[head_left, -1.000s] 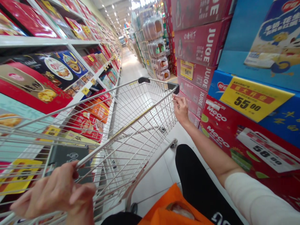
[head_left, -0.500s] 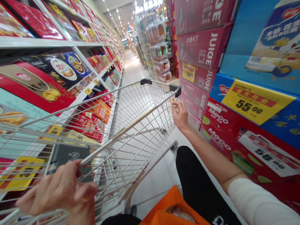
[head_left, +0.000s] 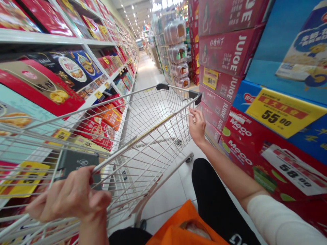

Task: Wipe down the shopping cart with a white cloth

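A wire shopping cart (head_left: 153,132) fills the middle and left, tilted across the aisle. At lower left my left hand (head_left: 74,197) is wrapped round the cart's rim near a dark grey panel (head_left: 80,165). My right hand (head_left: 197,126) is at the cart's far right corner, just below its black corner cap (head_left: 195,96). Its fingers are bent together against the wire side, with something small and pale between them that I cannot make out.
Shelves of boxed goods (head_left: 68,73) line the left. Stacked pink cartons (head_left: 224,51) and red Meco cartons (head_left: 240,146) with price signs stand close on the right. Wrapped bottle packs (head_left: 177,54) stand farther along. An orange bag (head_left: 189,228) is at the bottom.
The whole view has shifted slightly, so shelves and cartons appear a little farther right. My left hand appears slightly higher and farther right. Both hands keep their places on the cart.
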The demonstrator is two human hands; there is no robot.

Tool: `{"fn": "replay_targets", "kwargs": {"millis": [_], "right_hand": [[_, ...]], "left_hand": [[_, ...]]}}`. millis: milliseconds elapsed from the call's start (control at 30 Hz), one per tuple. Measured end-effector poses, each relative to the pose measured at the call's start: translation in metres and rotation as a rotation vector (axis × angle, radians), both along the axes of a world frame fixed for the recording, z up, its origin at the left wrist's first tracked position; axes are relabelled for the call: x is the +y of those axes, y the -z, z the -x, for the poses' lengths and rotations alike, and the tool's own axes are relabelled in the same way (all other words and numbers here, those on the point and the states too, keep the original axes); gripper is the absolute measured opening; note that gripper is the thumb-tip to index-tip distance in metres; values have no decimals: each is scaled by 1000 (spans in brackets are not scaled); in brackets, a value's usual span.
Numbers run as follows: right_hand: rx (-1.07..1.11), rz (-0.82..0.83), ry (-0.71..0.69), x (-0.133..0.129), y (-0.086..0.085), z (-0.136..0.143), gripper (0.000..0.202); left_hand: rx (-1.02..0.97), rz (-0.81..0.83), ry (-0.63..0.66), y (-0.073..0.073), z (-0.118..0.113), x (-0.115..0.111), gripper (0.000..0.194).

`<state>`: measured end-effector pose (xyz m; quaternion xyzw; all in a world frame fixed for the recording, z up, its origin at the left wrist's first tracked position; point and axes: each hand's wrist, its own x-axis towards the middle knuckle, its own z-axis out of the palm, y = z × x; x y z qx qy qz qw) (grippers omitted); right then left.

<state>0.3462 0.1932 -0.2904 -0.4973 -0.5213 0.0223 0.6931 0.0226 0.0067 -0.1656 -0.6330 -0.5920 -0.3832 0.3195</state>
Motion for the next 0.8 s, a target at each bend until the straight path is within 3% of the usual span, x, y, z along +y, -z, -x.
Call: {"fn": "replay_targets", "kwargs": {"millis": [67,133,233,400,500,633,800], "right_hand": [[-33,-16,-31,-7,-1,7,19],[-46,-16,-22,-10,-1,11,19],[-11,-3,43,-10,-1,14,22],[-55,21,-14,-13,1,20,25],[-17,48,25,-14,2,20,24],[-68,-5,37,-18,0,22,22],[-71,-22,41,-25,-4,29,24]], "left_hand": [[264,-131,-72,-2,-5,0,79],[376,-176,-100,-4,-9,0,75],[385,-179,-126,-5,-12,-1,75],[434,-140,-141,-4,-6,-3,74],[422,-134,-143,0,-2,-3,73],[371,-155,-140,3,0,-2,72],[450,-195,-136,0,-4,-3,71]]}}
